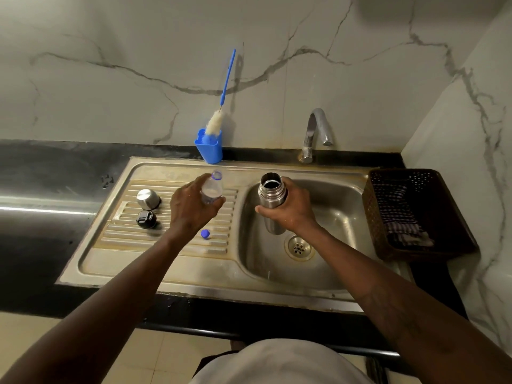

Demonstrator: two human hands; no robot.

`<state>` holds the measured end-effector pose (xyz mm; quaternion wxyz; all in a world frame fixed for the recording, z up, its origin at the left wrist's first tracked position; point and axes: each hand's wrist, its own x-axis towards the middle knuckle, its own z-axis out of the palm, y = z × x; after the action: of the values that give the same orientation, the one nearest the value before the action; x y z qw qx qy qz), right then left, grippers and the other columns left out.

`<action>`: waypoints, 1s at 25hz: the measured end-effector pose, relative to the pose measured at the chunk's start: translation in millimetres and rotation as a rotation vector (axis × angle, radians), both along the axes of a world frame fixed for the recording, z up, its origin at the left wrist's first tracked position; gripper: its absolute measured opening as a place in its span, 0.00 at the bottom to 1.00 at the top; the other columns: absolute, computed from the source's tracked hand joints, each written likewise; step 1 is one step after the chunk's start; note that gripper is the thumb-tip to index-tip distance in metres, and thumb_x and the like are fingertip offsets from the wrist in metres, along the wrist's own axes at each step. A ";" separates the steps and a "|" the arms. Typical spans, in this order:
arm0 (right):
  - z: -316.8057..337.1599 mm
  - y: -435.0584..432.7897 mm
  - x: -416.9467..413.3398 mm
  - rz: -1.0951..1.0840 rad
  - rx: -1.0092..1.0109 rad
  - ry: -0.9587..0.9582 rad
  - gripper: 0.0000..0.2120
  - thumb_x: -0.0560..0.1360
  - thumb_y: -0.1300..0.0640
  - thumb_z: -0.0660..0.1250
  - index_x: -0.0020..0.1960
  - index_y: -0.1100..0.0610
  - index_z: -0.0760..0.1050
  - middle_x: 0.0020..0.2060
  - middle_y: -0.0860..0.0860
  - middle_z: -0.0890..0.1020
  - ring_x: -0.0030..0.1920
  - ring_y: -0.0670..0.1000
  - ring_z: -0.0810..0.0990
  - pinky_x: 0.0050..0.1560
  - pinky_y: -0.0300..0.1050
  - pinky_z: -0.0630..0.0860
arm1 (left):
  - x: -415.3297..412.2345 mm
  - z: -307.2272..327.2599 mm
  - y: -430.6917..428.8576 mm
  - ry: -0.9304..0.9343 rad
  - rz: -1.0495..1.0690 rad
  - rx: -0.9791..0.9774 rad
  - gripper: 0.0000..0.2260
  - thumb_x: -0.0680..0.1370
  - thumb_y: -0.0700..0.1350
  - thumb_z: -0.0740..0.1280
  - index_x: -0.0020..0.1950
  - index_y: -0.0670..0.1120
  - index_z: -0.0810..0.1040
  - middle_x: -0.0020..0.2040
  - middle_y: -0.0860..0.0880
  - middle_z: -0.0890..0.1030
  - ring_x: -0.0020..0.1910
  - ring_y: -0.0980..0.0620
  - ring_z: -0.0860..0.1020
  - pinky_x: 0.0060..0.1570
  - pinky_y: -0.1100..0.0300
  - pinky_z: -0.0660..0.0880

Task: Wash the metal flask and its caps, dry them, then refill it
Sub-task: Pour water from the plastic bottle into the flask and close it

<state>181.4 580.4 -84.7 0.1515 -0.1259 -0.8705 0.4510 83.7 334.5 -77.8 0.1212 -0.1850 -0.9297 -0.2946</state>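
Note:
My right hand (291,210) grips the open metal flask (272,191) upright over the sink basin (338,214), its mouth uncovered. My left hand (191,209) holds a clear plastic water bottle (212,188) with its cap off, above the ribbed drainboard (171,239). The bottle's small blue cap (205,234) lies on the drainboard near my left wrist. The flask's steel cup cap (148,199) stands upside down on the drainboard's left side. Just in front of it sits the black inner stopper (146,219).
A blue holder (209,146) with a bottle brush (219,120) stands behind the drainboard against the marble wall. The tap (314,134) curves over the basin's back. A dark perforated basket (388,217) with a checked cloth (403,214) sits right of the sink.

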 end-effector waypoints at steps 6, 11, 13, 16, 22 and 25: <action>7.5 -37.1 -12.5 0.029 0.025 0.000 0.33 0.59 0.45 0.86 0.60 0.50 0.78 0.48 0.41 0.84 0.47 0.42 0.82 0.51 0.37 0.78 | 11.4 -28.7 -58.7 -0.113 0.027 0.125 0.25 0.70 0.48 0.82 0.64 0.45 0.81 0.51 0.49 0.86 0.48 0.49 0.83 0.51 0.53 0.80; 5.3 -59.0 -20.1 -0.005 0.033 0.003 0.35 0.58 0.43 0.86 0.60 0.50 0.78 0.50 0.44 0.85 0.49 0.44 0.83 0.52 0.41 0.80 | 11.0 -36.7 -81.1 -0.140 0.011 0.142 0.24 0.69 0.47 0.82 0.62 0.44 0.80 0.49 0.50 0.85 0.46 0.52 0.82 0.49 0.57 0.77; 5.7 -66.4 -21.8 -0.019 0.026 -0.001 0.36 0.59 0.43 0.86 0.61 0.50 0.77 0.51 0.44 0.85 0.50 0.45 0.83 0.53 0.41 0.80 | 9.2 -41.0 -86.9 -0.158 -0.008 0.139 0.24 0.69 0.47 0.82 0.62 0.44 0.80 0.49 0.50 0.86 0.46 0.52 0.82 0.49 0.56 0.78; 8.8 -77.2 -22.8 -0.030 0.017 0.015 0.36 0.60 0.45 0.86 0.63 0.52 0.77 0.52 0.46 0.84 0.51 0.45 0.83 0.52 0.39 0.78 | 7.5 -43.9 -91.8 -0.173 -0.039 0.143 0.25 0.69 0.48 0.83 0.62 0.44 0.80 0.50 0.50 0.86 0.45 0.53 0.82 0.49 0.59 0.77; 11.9 -91.7 -23.9 -0.036 0.007 0.054 0.36 0.60 0.44 0.86 0.63 0.52 0.76 0.53 0.46 0.84 0.52 0.44 0.83 0.55 0.41 0.80 | 1.0 -47.1 -98.7 -0.172 -0.069 0.095 0.25 0.70 0.53 0.81 0.62 0.45 0.79 0.47 0.50 0.86 0.45 0.49 0.84 0.50 0.52 0.80; 14.1 -97.6 -25.8 -0.032 0.008 0.063 0.38 0.60 0.43 0.85 0.65 0.52 0.75 0.56 0.47 0.84 0.54 0.45 0.82 0.56 0.43 0.81 | -2.3 -50.8 -105.2 -0.186 -0.080 0.087 0.25 0.69 0.57 0.81 0.61 0.47 0.80 0.47 0.51 0.86 0.45 0.49 0.84 0.51 0.50 0.80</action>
<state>155.6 482.8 -70.5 0.1865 -0.1252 -0.8651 0.4485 81.4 229.3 -128.5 0.0306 -0.1885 -0.9150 -0.3553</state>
